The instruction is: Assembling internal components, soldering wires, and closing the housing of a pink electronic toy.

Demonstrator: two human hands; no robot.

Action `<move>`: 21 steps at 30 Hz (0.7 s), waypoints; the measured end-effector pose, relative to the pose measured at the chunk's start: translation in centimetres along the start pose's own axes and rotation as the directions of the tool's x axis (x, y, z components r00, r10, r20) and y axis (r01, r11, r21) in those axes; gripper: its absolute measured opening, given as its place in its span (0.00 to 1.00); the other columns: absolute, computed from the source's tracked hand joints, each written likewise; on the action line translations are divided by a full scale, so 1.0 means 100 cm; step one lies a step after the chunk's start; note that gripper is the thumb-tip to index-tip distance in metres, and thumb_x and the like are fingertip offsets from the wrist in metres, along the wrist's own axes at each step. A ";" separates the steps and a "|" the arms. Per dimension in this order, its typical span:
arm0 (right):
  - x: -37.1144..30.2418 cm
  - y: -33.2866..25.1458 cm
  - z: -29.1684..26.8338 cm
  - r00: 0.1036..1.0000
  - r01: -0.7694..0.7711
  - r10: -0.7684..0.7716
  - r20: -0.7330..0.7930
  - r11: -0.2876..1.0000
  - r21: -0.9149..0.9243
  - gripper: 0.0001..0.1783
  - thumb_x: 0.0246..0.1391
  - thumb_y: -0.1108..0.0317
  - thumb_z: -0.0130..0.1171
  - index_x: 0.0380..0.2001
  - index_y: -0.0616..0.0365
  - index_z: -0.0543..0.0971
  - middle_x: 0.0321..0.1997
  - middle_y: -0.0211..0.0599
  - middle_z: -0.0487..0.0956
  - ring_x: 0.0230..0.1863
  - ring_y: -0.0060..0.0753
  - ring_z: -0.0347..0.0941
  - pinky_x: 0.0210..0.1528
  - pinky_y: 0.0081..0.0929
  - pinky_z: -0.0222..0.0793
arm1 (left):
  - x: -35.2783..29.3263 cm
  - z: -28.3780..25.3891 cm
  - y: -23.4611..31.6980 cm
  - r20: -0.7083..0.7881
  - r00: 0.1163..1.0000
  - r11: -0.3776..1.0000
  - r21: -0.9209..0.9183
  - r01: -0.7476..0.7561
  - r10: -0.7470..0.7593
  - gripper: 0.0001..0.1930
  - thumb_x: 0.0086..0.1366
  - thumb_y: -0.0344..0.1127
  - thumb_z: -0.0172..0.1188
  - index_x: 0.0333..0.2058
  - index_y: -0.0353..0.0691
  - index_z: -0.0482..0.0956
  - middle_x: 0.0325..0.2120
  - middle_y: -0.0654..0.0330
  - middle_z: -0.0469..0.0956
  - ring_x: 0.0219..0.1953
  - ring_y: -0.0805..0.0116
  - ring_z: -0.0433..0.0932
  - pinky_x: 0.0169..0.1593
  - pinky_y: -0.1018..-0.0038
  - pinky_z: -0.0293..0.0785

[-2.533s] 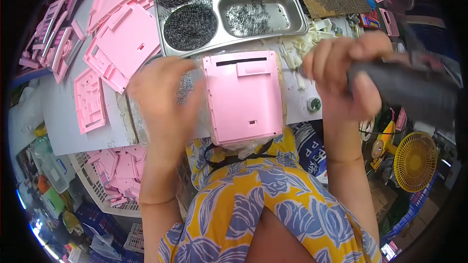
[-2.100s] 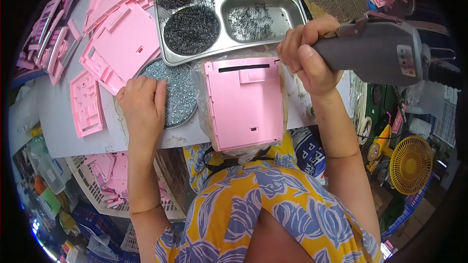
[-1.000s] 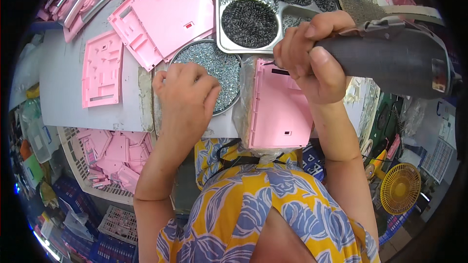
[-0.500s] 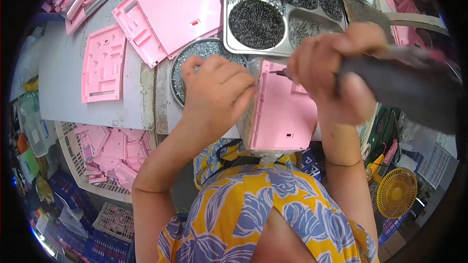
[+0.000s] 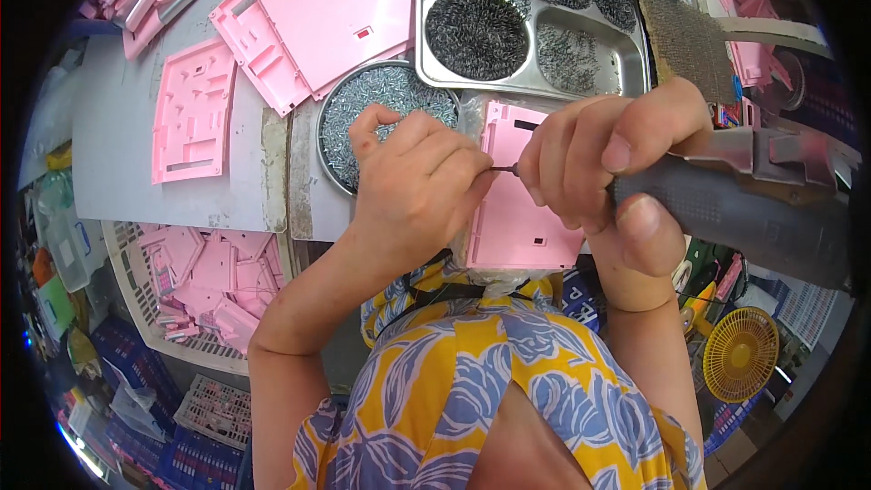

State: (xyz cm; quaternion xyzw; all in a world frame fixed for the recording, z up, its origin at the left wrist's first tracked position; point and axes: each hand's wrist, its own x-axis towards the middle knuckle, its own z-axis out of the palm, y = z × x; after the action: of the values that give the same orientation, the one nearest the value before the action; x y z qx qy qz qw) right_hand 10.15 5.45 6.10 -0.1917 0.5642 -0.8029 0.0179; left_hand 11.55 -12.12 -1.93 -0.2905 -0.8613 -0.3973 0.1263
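"What's lying at the left?"

"A ribbed pink part (image 5: pixel 193 113) is lying near the table's (image 5: pixel 109 172) left edge. Rightward, a round dish (image 5: pixel 324 147) is holding silver screws (image 5: pixel 399 91)."

"And the hands?"

"The left hand (image 5: pixel 422 186) is curling over the dish's near side, fingertips meeting at a driver bit (image 5: pixel 504 169); I cannot tell whether they're gripping anything."

"The pink panel (image 5: pixel 526 227)?"

"It's resting on plastic wrapping (image 5: pixel 501 284) at the table's near edge, beneath the bit. The right hand (image 5: pixel 603 163) is gripping a dark power driver (image 5: pixel 726 209)."
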 end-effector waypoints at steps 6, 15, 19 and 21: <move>-0.010 0.014 -0.008 0.997 -0.049 0.055 0.054 0.993 -0.108 0.18 0.61 0.59 0.66 0.40 0.53 0.67 0.16 0.27 0.69 0.16 0.20 0.63 0.22 0.25 0.64 | -0.010 -0.023 -0.022 0.150 0.973 0.939 0.323 0.118 -0.174 0.11 0.55 0.38 0.71 0.35 0.45 0.81 0.39 0.65 0.77 0.48 0.63 0.73 0.54 0.57 0.57; -0.016 0.023 -0.007 0.969 -0.018 0.125 0.214 0.896 -0.445 0.15 0.59 0.68 0.64 0.32 0.55 0.65 0.18 0.34 0.70 0.19 0.26 0.64 0.23 0.27 0.63 | -0.007 -0.021 -0.037 0.099 0.954 0.955 0.114 0.272 -0.284 0.06 0.59 0.34 0.68 0.34 0.43 0.81 0.31 0.61 0.77 0.39 0.58 0.74 0.47 0.61 0.67; -0.015 0.027 -0.014 0.965 -0.096 0.172 0.195 0.933 -0.348 0.14 0.59 0.68 0.65 0.35 0.56 0.67 0.18 0.32 0.70 0.19 0.26 0.64 0.23 0.25 0.62 | -0.005 -0.019 -0.028 -0.057 0.995 0.987 -0.147 0.070 -0.079 0.07 0.58 0.28 0.68 0.35 0.40 0.81 0.27 0.57 0.78 0.34 0.53 0.77 0.39 0.61 0.73; -0.011 0.024 -0.012 0.983 -0.076 0.108 0.148 0.976 -0.203 0.15 0.59 0.64 0.65 0.39 0.55 0.68 0.18 0.29 0.69 0.17 0.25 0.63 0.20 0.25 0.60 | -0.008 -0.016 -0.015 -0.050 0.995 0.977 -0.201 0.069 -0.081 0.09 0.57 0.26 0.69 0.37 0.40 0.82 0.29 0.57 0.80 0.35 0.54 0.79 0.39 0.62 0.75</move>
State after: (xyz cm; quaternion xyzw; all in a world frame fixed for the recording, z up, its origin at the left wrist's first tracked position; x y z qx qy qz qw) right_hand 10.36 5.94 3.21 -0.2292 0.6459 -0.7237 0.0809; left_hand 11.31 -14.41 -2.17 -0.2574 -0.8236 -0.4940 0.1065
